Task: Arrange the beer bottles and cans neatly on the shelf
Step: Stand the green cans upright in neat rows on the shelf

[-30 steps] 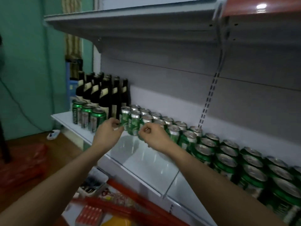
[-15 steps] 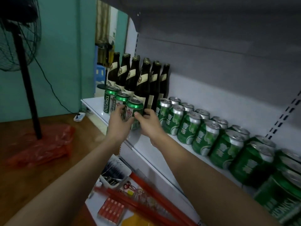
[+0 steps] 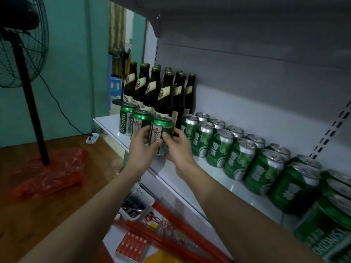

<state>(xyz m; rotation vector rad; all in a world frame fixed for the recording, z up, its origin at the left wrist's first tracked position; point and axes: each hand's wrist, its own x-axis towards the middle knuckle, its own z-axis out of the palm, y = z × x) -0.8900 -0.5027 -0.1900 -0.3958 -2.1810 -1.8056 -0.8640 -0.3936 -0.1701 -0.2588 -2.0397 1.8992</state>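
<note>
Our left hand (image 3: 141, 147) and right hand (image 3: 178, 147) both gripped one green can (image 3: 161, 133), fingers curled round it, on the white shelf (image 3: 214, 179), dark bottles (image 3: 167, 93) behind, more green cans (image 3: 239, 156) beside us.

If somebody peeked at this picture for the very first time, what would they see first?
Probably the two hands in the middle: the left hand and right hand both hold one green Tsingtao can at the front edge of the white shelf. Next, the long double row of green cans running off to the right, and the cluster of dark beer bottles standing tall behind the held can.
</note>
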